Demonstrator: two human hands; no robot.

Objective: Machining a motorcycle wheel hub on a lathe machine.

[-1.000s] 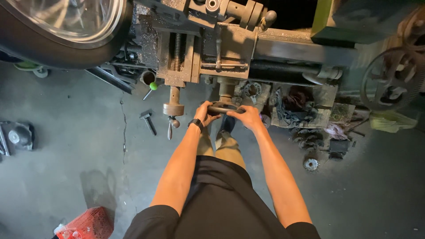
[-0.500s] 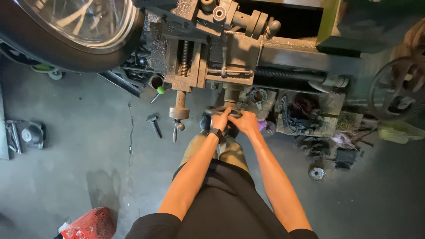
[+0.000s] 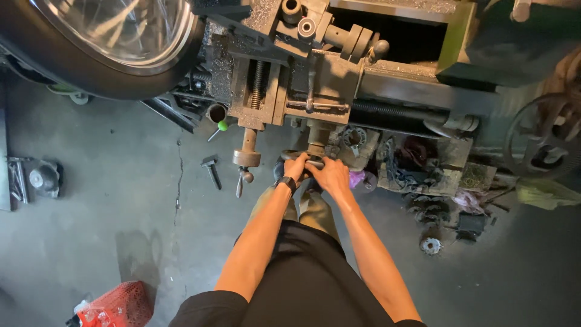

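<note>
Cracked grey concrete floor (image 3: 121,200), lathe (image 3: 315,91) above, both hands' fingers (image 3: 296,163) gripping its handwheel (image 3: 305,158), red basket (image 3: 118,306) nearby

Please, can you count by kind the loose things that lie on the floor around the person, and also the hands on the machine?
Hands on the handwheel: 2, left hand and right hand
Hammer: 1
Red mesh basket: 1
Small round metal part: 1
Green-tipped lever: 1
Total: 6
</note>
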